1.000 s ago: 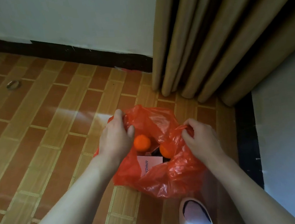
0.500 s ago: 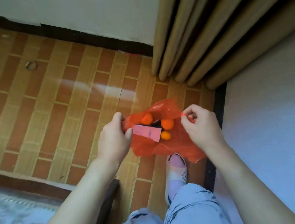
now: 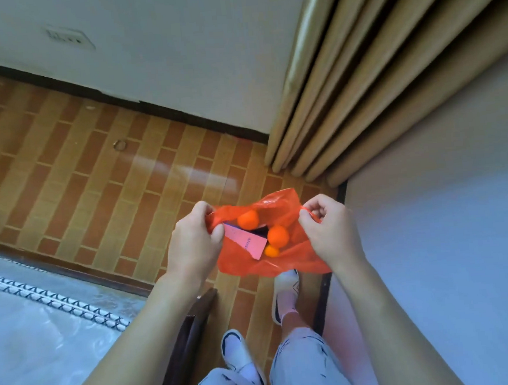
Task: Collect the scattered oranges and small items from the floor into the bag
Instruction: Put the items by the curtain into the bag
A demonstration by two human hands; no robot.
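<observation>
Two white slip-on shoes are standing on the brown brick-patterned tile floor, below the thin red plastic bag. The left hand and right hand are each pinching a bag handle, holding it open in the air. Inside the bag are lying three round oranges and one pink card. Beyond the bag, one small metal ring is lying on the floor, with tan pleated curtains hanging further back.

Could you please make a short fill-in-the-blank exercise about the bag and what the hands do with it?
1. The left hand and right hand hold the red bag by its ____.
2. Inside the bag lie ____ oranges.
3. Beside them is a ____ card.
4. A small metal ring lies on the ____.

Answers: handles; three; pink; floor
</observation>
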